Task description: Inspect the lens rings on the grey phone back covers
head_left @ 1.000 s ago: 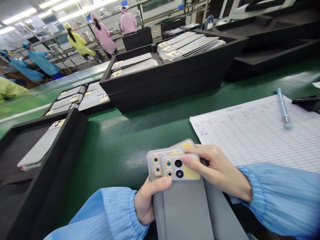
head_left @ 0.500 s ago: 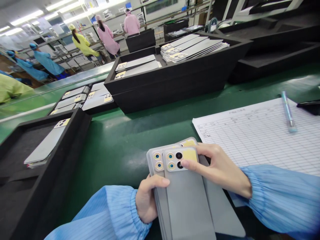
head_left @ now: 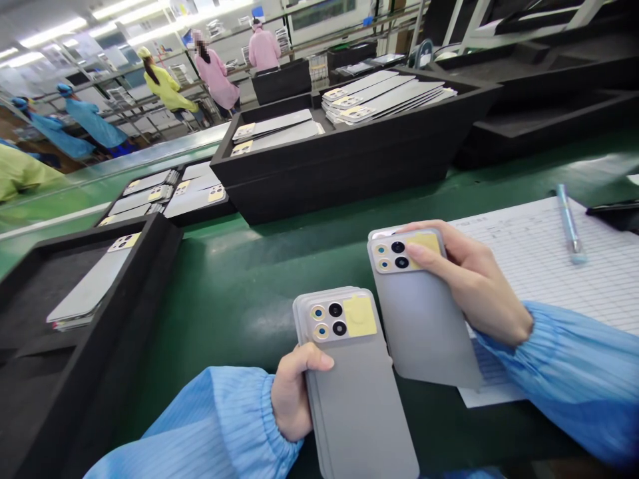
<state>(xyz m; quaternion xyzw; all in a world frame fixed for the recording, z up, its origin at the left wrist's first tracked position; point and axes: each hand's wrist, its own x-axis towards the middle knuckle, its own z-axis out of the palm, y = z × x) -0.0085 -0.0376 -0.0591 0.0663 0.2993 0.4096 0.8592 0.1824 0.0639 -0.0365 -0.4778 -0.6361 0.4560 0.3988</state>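
My left hand (head_left: 297,389) grips a stack of grey phone back covers (head_left: 359,399), its thumb on the top one's left edge. That top cover has a camera block with ringed lens holes and a yellow film patch. To the right, and apart from the stack, my right hand (head_left: 469,279) holds another grey phone back cover (head_left: 424,319) by its upper right corner. The right thumb presses on the yellow patch beside the lenses; its other fingers are partly hidden behind the cover. A further cover may lie behind this one, but I cannot tell.
A black tray (head_left: 344,173) with stacked covers stands ahead on the green table (head_left: 234,279). Another black tray (head_left: 164,266) at left holds a small stack. A lined paper sheet (head_left: 539,266) with a pen (head_left: 570,223) lies at right. Several people work in the background.
My right hand has moved up and to the right, carrying a cover away from the stack. My left hand stays in place with the rest of the stack.
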